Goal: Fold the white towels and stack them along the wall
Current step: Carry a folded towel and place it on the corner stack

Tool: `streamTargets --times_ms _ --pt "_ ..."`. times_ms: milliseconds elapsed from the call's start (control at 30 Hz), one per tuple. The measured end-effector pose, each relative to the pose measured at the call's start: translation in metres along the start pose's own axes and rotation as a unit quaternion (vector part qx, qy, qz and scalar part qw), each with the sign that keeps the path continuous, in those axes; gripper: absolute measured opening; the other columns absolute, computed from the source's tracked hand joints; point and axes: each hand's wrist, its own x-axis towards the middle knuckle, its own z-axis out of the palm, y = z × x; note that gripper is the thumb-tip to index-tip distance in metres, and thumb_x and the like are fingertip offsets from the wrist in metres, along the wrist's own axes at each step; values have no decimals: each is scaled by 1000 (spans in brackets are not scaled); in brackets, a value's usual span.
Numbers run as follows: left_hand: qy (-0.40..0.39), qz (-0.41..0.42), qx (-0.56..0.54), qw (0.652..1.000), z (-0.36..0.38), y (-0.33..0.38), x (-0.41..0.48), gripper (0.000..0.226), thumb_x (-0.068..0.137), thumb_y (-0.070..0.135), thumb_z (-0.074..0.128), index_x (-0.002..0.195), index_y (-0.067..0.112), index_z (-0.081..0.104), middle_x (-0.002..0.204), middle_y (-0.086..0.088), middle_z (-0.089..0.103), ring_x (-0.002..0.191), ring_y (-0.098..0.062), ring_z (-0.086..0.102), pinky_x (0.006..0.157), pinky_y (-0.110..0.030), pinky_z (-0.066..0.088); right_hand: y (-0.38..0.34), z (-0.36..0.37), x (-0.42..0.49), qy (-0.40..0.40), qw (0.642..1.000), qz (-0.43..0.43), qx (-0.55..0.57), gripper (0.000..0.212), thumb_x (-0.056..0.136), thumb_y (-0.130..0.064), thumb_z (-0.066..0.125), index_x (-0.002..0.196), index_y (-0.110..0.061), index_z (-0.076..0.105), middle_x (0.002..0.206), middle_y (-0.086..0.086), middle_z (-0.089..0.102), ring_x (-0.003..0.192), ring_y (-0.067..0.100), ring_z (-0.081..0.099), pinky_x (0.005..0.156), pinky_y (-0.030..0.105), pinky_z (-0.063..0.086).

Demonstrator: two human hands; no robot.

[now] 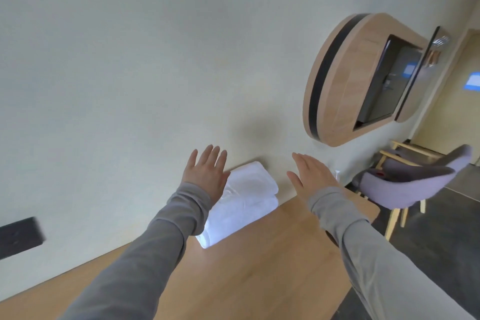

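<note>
Lying just below the middle of the frame, the folded white towels (pixel 244 205) form a stack of two, one on the other, on the wooden table (pixel 259 280) with their far side against the pale wall (pixel 130 60). The left grip (pixel 205 171) is spread, its fingers straight and slightly fanned, holding nothing. It sits at the stack's upper left end, and its palm overlaps the top towel's edge in the picture; whether it touches the cloth I cannot tell. The right grip (pixel 311 176) is also flat and empty, fingers straight and close together with the thumb out. It is right of the stack and apart from it, above the table's far corner. Both arms wear grey sleeves (pixel 161 236). At the upper right a rounded wooden cabinet (pixel 350 80) hangs on the wall, with a dark recess in its front. Below it, at the right edge, stands a grey chair (pixel 415 184) with pale wooden legs. A dark panel (pixel 18 236) sits on the wall at the lower left.
</note>
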Motion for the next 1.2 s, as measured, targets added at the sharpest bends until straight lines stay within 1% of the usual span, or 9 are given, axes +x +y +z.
streamTargets --times_ms 367,467,533,767,833,900,967,1033,1200 --pt "-103 -81 45 990 106 42 43 57 100 40 16 149 13 5 158 -4 8 145 -20 2 116 -42 -1 39 133 96 -67 988 -92 101 53 98 -36 34 144 -11 24 148 6 33 134 21 32 108 29 24" --pt "-94 -124 38 987 127 67 49 55 95 40 41 140 8 37 144 -10 41 136 -24 34 113 -39 24 54 176 123 -109 977 -115 142 53 98 -36 34 144 -12 25 148 6 33 134 22 33 108 30 26" --pt "-69 -139 28 987 140 91 50 50 80 42 66 117 9 62 114 -7 63 109 -24 59 92 -35 47 64 203 135 -151 964 -111 188 52 98 -37 34 142 -11 28 146 7 37 132 23 36 106 31 31" --pt "-194 -411 -84 887 216 144 48 51 94 53 30 129 18 43 127 1 46 118 -18 42 98 -30 35 85 283 153 -296 896 -63 326 40 96 -34 45 122 -4 53 123 12 58 113 24 54 92 27 39" --pt "-183 -524 -208 805 234 145 53 55 92 54 39 127 13 48 126 -5 52 117 -22 47 97 -32 39 88 299 156 -325 868 -8 376 41 95 -33 47 123 -5 54 124 12 59 114 25 54 93 27 38" --pt "-120 -651 -410 628 245 142 65 56 89 50 51 125 6 51 119 -13 58 109 -28 54 96 -35 42 89 314 161 -367 806 93 455 42 94 -33 48 124 -4 52 123 15 58 113 29 54 97 32 41" --pt "-10 -730 -565 385 251 140 76 55 83 48 62 111 1 55 99 -15 61 93 -29 58 88 -37 48 87 326 169 -401 662 243 584 41 93 -27 54 119 5 52 114 22 59 108 33 56 98 41 44" --pt "89 -744 -620 232 259 135 80 53 73 46 73 94 1 56 91 -15 59 84 -26 58 74 -32 51 84 336 176 -395 505 360 677 33 88 -24 61 102 5 54 94 21 59 93 31 58 89 38 49" --pt "222 -710 -662 87 272 125 91 70 62 43 82 112 4 51 104 -12 57 96 -26 59 90 -35 49 74 343 190 -305 325 479 756 37 80 -28 70 100 2 58 107 18 62 102 29 59 96 40 48"
